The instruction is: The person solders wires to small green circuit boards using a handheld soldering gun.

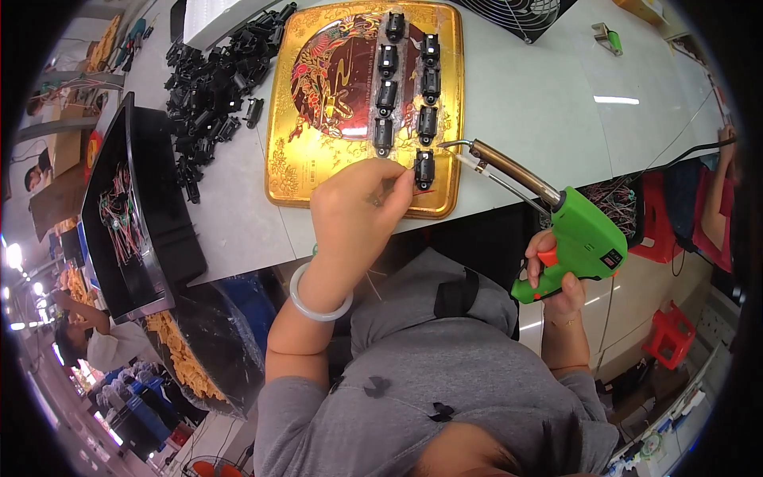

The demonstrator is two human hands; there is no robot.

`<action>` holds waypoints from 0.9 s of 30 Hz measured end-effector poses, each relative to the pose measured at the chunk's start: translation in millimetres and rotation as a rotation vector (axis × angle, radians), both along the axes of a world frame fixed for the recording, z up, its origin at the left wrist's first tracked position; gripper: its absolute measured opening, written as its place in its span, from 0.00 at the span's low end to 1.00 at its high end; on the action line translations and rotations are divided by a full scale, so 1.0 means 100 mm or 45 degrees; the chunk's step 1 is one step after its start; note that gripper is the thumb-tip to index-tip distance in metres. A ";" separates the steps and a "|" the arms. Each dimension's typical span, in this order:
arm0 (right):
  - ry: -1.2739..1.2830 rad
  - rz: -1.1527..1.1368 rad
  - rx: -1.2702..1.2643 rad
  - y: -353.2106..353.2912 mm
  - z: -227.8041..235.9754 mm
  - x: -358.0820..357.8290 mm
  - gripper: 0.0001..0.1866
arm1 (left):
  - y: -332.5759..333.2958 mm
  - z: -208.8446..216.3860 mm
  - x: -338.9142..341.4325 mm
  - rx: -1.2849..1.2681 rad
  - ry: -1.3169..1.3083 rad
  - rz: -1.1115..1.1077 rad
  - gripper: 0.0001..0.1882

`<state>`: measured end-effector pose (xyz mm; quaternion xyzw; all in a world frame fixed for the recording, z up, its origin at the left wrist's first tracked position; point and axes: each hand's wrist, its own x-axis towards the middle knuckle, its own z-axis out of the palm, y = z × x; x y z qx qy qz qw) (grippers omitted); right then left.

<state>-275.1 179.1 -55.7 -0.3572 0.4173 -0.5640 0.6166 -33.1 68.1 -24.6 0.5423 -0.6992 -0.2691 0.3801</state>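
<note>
My right hand (554, 274) is wrapped round the green handle of a soldering gun (590, 234). The gun's tip and thin feed tube point left, just above the nearest small black part (424, 168). That part lies at the lower right of a gold tin lid (288, 179), in two columns with several similar black parts (386, 97). Close against its left side, my left hand (358, 203) is closed in a pinch. A thin red wire (424, 191) shows by the thumb; the fingertips partly hide what they grip.
Left of the lid lies a heap of black parts (211, 99). A black bin (151, 207) with thin coloured wires (119, 219) stands at the table's left edge. A fan (517, 14) is at the back, and more wires (608, 207) hang near a red stool (658, 222).
</note>
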 end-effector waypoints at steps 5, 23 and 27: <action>-0.026 -0.015 0.014 -0.01 0.03 0.00 0.32 | 0.00 0.02 0.01 0.003 -0.041 -0.016 0.03; -0.113 -0.006 0.008 0.01 0.00 -0.04 0.32 | -0.04 0.18 0.16 -0.631 -0.602 -0.334 0.07; -0.107 -0.015 0.008 0.01 0.01 -0.05 0.32 | -0.03 0.02 0.24 -1.032 -0.761 -0.221 0.07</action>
